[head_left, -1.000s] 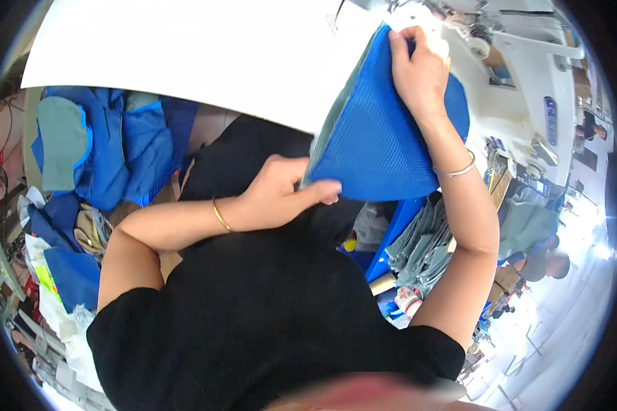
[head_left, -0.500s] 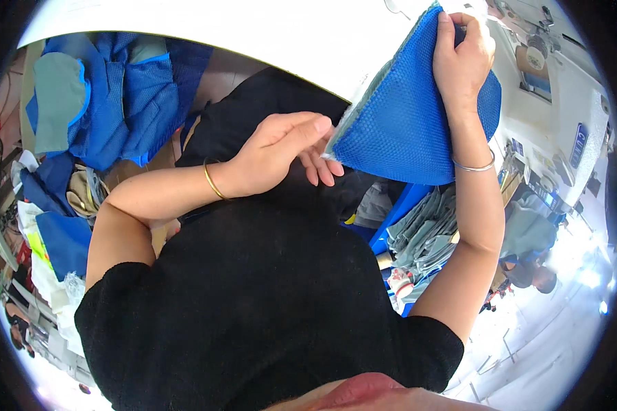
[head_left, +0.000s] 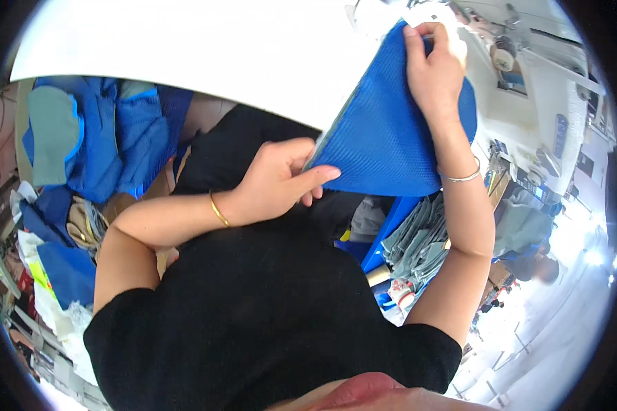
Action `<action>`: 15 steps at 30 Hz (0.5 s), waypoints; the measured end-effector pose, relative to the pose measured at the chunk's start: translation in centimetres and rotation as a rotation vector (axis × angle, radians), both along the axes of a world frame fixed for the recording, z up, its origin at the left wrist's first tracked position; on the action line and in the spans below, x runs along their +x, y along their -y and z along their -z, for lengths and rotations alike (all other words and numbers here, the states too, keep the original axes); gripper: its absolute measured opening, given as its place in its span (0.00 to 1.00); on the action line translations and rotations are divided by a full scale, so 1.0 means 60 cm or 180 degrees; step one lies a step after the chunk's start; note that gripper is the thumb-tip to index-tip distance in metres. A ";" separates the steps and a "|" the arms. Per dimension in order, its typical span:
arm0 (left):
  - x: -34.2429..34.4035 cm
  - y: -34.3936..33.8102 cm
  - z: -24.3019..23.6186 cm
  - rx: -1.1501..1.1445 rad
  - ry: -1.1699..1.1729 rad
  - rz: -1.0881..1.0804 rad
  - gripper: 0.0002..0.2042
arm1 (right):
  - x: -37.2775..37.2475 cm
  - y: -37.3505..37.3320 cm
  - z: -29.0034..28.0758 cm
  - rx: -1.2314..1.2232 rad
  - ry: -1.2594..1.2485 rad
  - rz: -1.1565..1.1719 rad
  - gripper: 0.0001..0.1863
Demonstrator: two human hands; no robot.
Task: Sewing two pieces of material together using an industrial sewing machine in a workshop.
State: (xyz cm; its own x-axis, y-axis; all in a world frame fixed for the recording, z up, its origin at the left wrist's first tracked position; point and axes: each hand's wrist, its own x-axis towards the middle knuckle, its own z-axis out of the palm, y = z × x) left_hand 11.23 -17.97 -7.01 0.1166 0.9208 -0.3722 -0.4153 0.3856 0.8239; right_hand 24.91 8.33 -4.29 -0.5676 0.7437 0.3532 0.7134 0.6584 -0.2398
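Note:
A blue mesh fabric piece (head_left: 391, 140) with a grey edge hangs off the front of a white table (head_left: 206, 51). My right hand (head_left: 433, 68) grips its upper end near the table's far side. My left hand (head_left: 281, 179) pinches its lower left corner, thumb on top and fingers beneath. A gold bangle sits on my left wrist and a thin silver one on my right. My black top fills the lower middle.
A heap of blue and grey-green garments (head_left: 92, 137) lies at the left beside the table. Folded grey-green pieces (head_left: 421, 240) sit in a blue bin at the right. A sewing machine (head_left: 528, 82) stands at the upper right. Another person (head_left: 541, 267) is far right.
My left hand let go of the fabric's lower edge, hovered open, and now pinches its lower left corner. My right hand has kept its hold on the upper end.

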 end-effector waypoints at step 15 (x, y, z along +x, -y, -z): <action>0.002 0.002 0.005 0.0007 0.0096 0.0085 0.09 | -0.002 0.008 -0.047 -0.0784 0.0080 0.0185 0.17</action>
State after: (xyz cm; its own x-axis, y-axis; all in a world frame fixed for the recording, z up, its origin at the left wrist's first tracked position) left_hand 11.34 -18.07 -7.33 0.1522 0.9181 -0.3660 -0.4295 0.3949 0.8121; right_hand 24.78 7.88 -1.45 -0.5277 0.8372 0.1435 0.7562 0.5399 -0.3697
